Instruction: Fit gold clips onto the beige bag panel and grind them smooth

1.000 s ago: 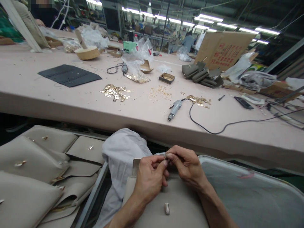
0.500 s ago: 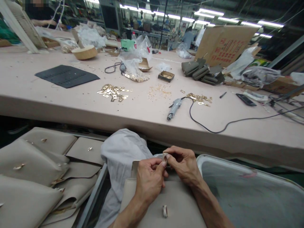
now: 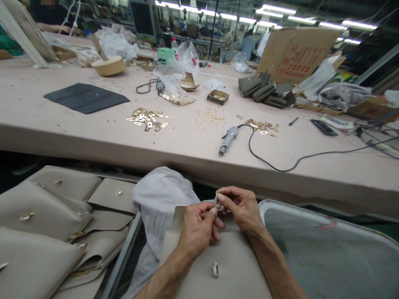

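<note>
A beige bag (image 3: 232,274) lies in front of me, with a small metal clasp (image 3: 215,270) standing up from its face. Above it, my left hand (image 3: 198,226) and my right hand (image 3: 241,207) meet, both closed in a pinch. Between their fingertips is a small slotted rectangular piece (image 3: 217,202), partly covered by the fingers. Whether it is attached to the bag's flap (image 3: 180,216), which shows behind my left hand, I cannot tell.
More beige bags (image 3: 37,207) are stacked at the left. On the table (image 3: 174,147) are an electric screwdriver (image 3: 229,140) with its cord, gold plates (image 3: 146,119), scattered small parts (image 3: 208,117) and a black sheet (image 3: 85,98). A grey tray (image 3: 327,249) is at the right.
My right hand has shifted slightly up, and its fingers have turned a little around the slotted piece. The piece is now more upright and shows its slot at another angle.
</note>
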